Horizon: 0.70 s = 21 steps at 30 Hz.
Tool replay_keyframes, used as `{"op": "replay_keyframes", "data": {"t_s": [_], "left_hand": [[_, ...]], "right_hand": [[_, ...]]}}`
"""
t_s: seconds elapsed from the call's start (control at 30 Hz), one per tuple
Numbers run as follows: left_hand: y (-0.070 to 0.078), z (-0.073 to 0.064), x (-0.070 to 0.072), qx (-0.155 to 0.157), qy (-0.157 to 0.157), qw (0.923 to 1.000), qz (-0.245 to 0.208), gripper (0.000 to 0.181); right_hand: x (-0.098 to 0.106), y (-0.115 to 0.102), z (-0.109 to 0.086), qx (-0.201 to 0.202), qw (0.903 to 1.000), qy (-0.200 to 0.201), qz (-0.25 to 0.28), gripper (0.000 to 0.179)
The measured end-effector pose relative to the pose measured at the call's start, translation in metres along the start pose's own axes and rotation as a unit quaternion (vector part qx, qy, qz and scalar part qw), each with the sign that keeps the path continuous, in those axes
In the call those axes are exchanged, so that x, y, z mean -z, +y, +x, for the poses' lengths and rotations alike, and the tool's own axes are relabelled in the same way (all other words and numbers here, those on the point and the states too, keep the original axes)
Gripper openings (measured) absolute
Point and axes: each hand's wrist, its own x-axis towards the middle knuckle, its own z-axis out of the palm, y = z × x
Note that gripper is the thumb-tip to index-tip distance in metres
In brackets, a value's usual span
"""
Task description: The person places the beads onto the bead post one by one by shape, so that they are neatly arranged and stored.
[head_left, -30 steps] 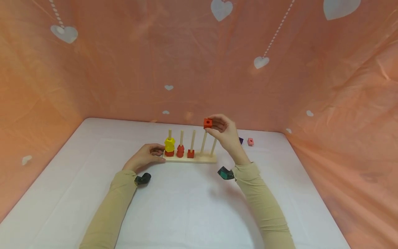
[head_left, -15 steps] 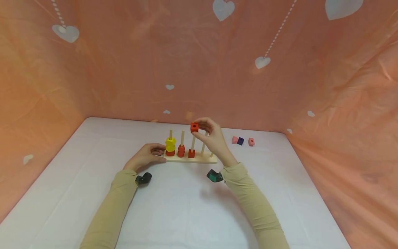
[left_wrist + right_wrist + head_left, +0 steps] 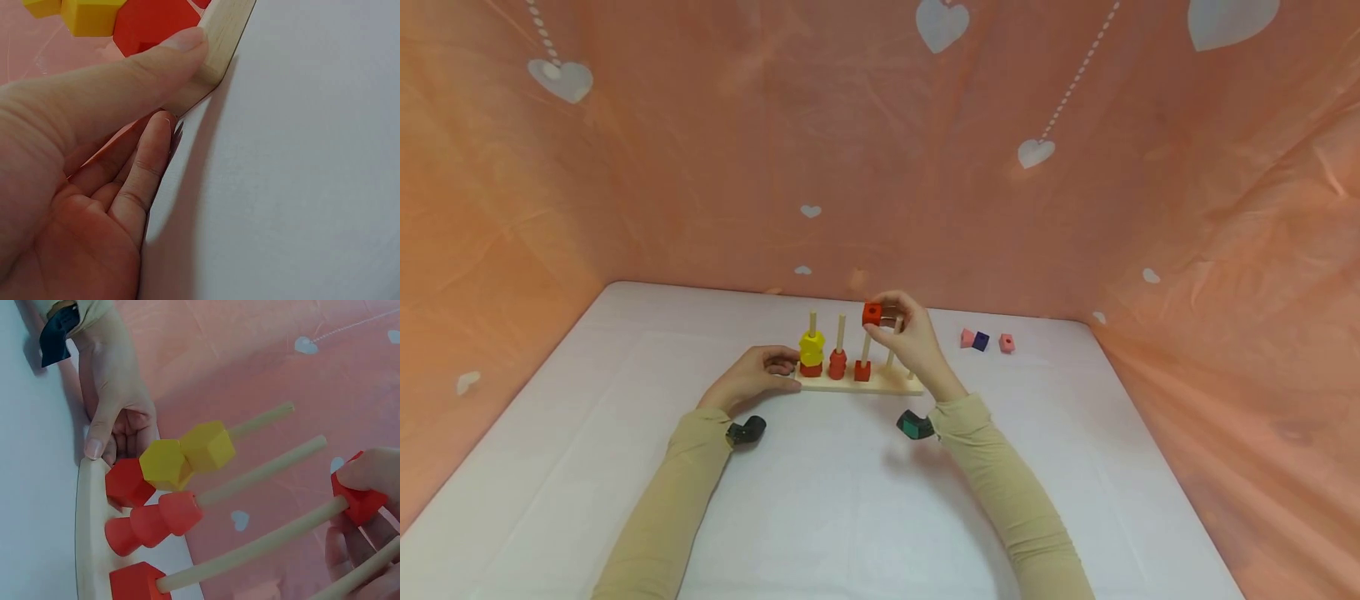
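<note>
My right hand (image 3: 913, 337) pinches a red cube (image 3: 872, 313) with a hole through it, at the top of the third peg of a wooden peg stand (image 3: 857, 387). In the right wrist view, that peg's tip meets the cube (image 3: 357, 499); whether it has entered the hole I cannot tell. My left hand (image 3: 752, 375) holds the stand's left end, thumb (image 3: 184, 47) on the wood and fingers beside it. Yellow blocks (image 3: 811, 348) sit above a red one on the first peg. Red rounded beads (image 3: 837, 364) fill the second peg's lower part. Another red cube (image 3: 862, 371) sits at the third peg's base.
Right of the stand, a pink block (image 3: 967, 338) lies beside a dark purple cube (image 3: 981, 341), with another pink block (image 3: 1007, 343) farther right. A white cloth (image 3: 820, 500) covers the table. Pink curtains (image 3: 880, 167) with hearts surround it.
My right hand has carried the red cube leftward from near the fourth peg to the third peg's top, then slightly down. The pink and purple blocks came into fuller view. My left hand stays put.
</note>
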Motion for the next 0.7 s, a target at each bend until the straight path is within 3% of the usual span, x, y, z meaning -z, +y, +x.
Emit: {"op": "replay_keyframes", "data": {"t_s": [0.2,0.27,0.5,0.7], "left_hand": [[-0.001,0.001,0.0,0.003,0.002,1.0,0.003,0.06],[0.0,0.001,0.0,0.006,0.003,1.0,0.0,0.06],[0.003,-0.002,-0.002,0.012,0.002,0.9999,-0.002,0.061],[0.004,-0.002,-0.003,0.004,0.004,1.0,0.0,0.061]], "right_hand": [[-0.004,-0.02,-0.011,-0.009,0.9996,-0.006,-0.025,0.033],[-0.005,-0.018,-0.014,-0.015,0.9993,-0.003,-0.035,0.033],[-0.009,0.016,-0.015,-0.04,0.999,0.019,0.001,0.037],[-0.013,0.036,-0.018,-0.066,0.9972,0.034,-0.011,0.037]]}}
